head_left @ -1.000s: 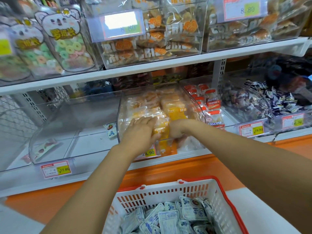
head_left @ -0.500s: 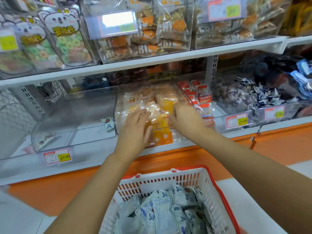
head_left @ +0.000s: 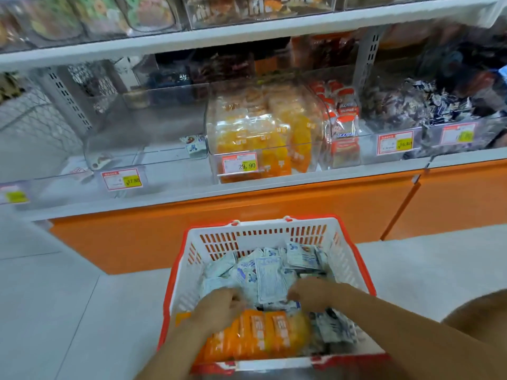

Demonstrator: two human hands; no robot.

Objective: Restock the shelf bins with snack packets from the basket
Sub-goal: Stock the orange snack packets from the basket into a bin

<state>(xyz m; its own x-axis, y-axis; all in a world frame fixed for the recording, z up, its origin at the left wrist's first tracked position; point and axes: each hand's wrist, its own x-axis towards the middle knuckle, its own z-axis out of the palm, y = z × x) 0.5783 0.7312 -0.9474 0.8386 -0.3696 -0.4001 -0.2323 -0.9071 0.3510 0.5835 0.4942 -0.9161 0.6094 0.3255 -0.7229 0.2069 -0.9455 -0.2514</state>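
A white basket with a red rim (head_left: 175, 272) stands on the floor below the shelf. It holds several white-and-blue snack packets (head_left: 270, 278) at the far side and orange snack packets (head_left: 263, 333) at the near side. Both hands are down inside it. My left hand (head_left: 219, 305) rests at the far end of the orange packets with its fingers curled. My right hand (head_left: 310, 293) curls over the white-and-blue packets. What either hand grips is hidden. On the shelf, a clear bin (head_left: 214, 138) is filled with orange packets.
Left of the filled bin is a wide clear bin (head_left: 148, 119) holding one white-and-blue packet (head_left: 195, 145). To the right are bins of red-capped packets (head_left: 344, 124) and dark wrapped sweets (head_left: 439, 105). An orange shelf base (head_left: 274, 196) fronts the basket, with grey floor around it.
Both hands have left the orange-packet bin on the shelf and come down into the basket. The view has tilted down.
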